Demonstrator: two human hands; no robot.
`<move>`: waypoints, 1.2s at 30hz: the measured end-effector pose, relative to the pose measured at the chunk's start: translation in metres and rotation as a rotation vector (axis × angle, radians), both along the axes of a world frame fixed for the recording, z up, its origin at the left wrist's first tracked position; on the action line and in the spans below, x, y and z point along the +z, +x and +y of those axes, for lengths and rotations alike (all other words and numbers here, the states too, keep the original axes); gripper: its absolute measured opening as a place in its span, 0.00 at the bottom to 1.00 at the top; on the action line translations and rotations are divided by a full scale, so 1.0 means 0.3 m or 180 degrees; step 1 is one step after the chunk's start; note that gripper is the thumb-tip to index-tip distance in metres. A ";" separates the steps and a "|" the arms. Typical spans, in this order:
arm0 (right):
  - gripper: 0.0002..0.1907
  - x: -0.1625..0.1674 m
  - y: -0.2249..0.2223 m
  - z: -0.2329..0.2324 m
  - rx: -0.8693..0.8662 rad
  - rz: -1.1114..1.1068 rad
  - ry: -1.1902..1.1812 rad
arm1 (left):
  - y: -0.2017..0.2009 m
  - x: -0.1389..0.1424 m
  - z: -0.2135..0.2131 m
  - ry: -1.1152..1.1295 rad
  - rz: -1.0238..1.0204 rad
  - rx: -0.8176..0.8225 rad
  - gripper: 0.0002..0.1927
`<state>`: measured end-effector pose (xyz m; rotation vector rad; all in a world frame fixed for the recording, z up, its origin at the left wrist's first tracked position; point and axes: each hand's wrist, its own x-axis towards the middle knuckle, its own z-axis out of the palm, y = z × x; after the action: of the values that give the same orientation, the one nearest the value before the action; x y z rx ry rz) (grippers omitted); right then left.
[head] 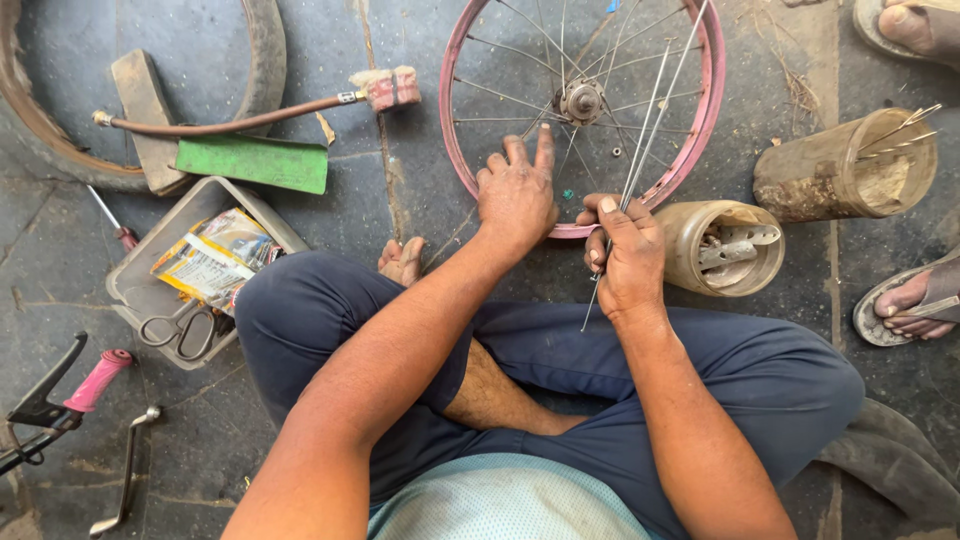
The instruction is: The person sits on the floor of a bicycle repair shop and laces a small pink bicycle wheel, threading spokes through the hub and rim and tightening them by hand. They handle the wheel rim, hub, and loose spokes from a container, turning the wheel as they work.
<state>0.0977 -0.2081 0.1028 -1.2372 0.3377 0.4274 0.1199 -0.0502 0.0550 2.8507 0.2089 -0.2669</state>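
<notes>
We see a pink bicycle wheel rim (700, 120) lying flat on the stone floor in front of our crossed legs. Our left hand (516, 195) presses open on its near edge, steadying it. Our right hand (626, 255) pinches a bundle of loose spokes (655, 125). Two jars (722, 247) of parts lie within reach on the right.

The pink wheel rim (700, 120) and old tyre (265, 60) are cut off at the top edge.
</notes>
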 end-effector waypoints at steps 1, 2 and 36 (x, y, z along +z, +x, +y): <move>0.10 0.000 0.000 0.000 0.0000 0.0010 -0.0015 | 0.000 -0.001 -0.002 0.0081 -0.0077 -0.0029 0.48; 0.10 0.000 0.001 0.000 -0.0005 0.0004 0.0018 | 0.003 -0.001 -0.003 0.0159 -0.0150 -0.0057 0.47; 0.17 -0.014 0.012 0.005 -0.0102 -0.0091 0.0040 | 0.030 0.099 0.009 -0.0288 -0.0986 -0.0082 0.23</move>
<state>0.1013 -0.2068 0.0987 -1.2232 0.3294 0.3835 0.1290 -0.0476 0.0846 2.7584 0.0947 0.1572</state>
